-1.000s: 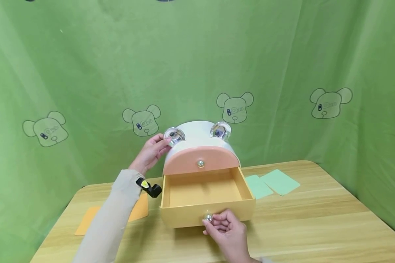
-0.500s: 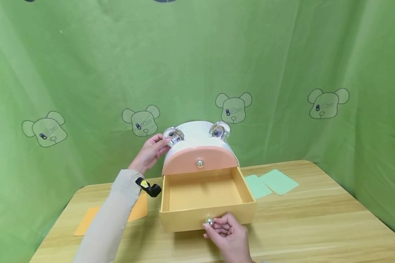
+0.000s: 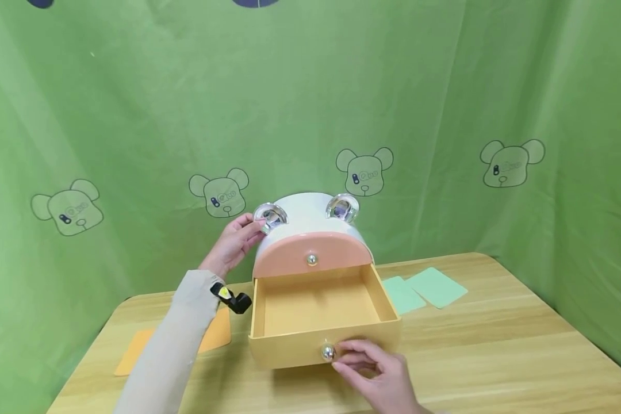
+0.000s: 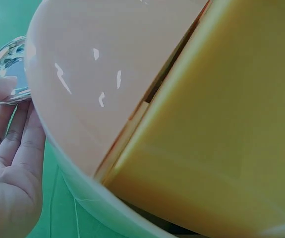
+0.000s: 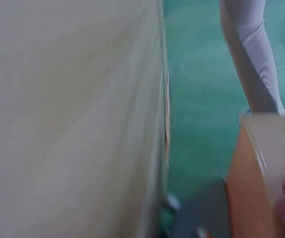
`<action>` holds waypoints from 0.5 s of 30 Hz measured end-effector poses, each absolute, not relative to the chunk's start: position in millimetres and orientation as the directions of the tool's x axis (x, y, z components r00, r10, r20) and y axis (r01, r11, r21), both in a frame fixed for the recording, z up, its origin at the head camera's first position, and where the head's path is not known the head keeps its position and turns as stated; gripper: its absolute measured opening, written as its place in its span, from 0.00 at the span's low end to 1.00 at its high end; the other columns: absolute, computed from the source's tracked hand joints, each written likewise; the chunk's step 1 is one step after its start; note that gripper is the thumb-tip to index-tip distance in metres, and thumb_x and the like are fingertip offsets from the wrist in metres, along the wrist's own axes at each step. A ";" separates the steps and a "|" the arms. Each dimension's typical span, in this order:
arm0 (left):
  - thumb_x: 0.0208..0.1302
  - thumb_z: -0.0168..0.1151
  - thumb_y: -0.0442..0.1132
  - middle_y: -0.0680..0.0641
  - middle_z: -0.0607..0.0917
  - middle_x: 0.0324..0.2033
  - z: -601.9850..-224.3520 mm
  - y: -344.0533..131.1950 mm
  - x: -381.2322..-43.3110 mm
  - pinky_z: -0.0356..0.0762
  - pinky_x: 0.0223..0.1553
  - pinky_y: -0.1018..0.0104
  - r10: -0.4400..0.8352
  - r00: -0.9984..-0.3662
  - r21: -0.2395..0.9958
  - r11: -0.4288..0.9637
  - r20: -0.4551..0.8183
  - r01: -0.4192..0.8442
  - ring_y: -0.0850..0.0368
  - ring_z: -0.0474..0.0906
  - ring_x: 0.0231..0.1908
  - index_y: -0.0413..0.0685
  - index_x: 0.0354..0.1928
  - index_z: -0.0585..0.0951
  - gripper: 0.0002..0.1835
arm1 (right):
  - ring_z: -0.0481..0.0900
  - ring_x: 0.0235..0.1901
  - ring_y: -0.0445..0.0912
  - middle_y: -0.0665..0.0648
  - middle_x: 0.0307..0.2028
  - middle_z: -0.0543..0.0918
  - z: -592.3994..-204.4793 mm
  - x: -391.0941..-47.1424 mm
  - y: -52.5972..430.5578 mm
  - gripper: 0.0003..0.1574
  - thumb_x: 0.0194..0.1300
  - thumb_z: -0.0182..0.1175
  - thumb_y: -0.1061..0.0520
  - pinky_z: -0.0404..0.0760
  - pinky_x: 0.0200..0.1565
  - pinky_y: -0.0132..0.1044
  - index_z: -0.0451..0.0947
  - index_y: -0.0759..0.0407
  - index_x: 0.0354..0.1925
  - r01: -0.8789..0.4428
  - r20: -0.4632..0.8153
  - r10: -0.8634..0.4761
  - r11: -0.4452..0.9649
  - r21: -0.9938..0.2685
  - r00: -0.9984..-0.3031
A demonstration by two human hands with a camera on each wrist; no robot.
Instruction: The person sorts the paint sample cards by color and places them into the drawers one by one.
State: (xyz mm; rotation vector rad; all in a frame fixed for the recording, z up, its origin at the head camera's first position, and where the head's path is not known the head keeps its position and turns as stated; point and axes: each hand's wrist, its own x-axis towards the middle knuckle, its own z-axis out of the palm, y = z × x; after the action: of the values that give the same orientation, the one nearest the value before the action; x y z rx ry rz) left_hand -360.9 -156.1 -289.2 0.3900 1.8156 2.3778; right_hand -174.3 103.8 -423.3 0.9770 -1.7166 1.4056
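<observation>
A bear-shaped drawer box [image 3: 310,215] with a white body and clear ears stands mid-table. Its pink upper drawer [image 3: 310,256] is closed. The yellow lower drawer [image 3: 321,313] is pulled out and looks empty inside. My left hand [image 3: 235,241] rests with straight fingers against the box's left side, the thumb touching the clear left ear [image 3: 269,217]; the left wrist view shows that open palm [image 4: 11,168] beside the pink front [image 4: 107,69]. My right hand [image 3: 375,368] lies just right of the drawer's silver knob [image 3: 327,352], fingers loosely extended against the drawer front.
Two pale green cards [image 3: 424,290] lie on the wooden table [image 3: 497,356] to the right of the box. An orange card [image 3: 214,333] lies on the left, partly under my left sleeve. A green cloth backdrop with bear prints hangs behind and on both sides.
The yellow drawer has come out a little further. My right hand has slid to the right, off the knob, and its fingers have loosened. The left hand has stayed on the box.
</observation>
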 end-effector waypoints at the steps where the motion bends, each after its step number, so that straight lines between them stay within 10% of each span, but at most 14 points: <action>1: 0.64 0.54 0.27 0.48 0.80 0.41 -289.6 -155.5 -360.5 0.80 0.47 0.75 0.254 -0.959 0.961 -0.270 0.127 0.055 0.61 0.81 0.39 0.44 0.33 0.71 0.05 | 0.84 0.28 0.39 0.63 0.25 0.84 -420.7 -174.8 111.4 0.16 0.46 0.69 0.73 0.84 0.29 0.26 0.78 0.71 0.36 -0.905 0.894 -0.149 0.109 -0.410 -0.423; 8: 0.64 0.54 0.28 0.47 0.79 0.42 -290.6 -153.6 -358.9 0.79 0.48 0.76 0.248 -0.960 0.962 -0.268 0.126 0.057 0.61 0.80 0.39 0.43 0.34 0.71 0.04 | 0.81 0.21 0.39 0.58 0.25 0.85 -406.6 -185.8 170.7 0.08 0.52 0.66 0.70 0.81 0.21 0.23 0.80 0.71 0.34 -0.957 0.942 -0.166 0.020 -0.291 -0.290; 15: 0.63 0.56 0.28 0.48 0.79 0.42 -290.7 -154.6 -359.4 0.80 0.47 0.76 0.241 -0.960 0.958 -0.275 0.145 0.076 0.61 0.80 0.38 0.44 0.33 0.73 0.05 | 0.80 0.20 0.36 0.55 0.21 0.83 -409.8 -213.7 225.0 0.11 0.45 0.63 0.80 0.81 0.23 0.22 0.80 0.70 0.27 -0.779 0.859 0.049 0.398 -0.485 -0.509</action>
State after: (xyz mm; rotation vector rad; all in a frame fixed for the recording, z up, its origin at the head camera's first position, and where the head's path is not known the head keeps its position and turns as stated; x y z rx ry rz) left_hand -359.4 -154.6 -290.7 0.4016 1.8236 2.3953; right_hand -213.7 225.0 -409.8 0.6339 -1.7992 1.2168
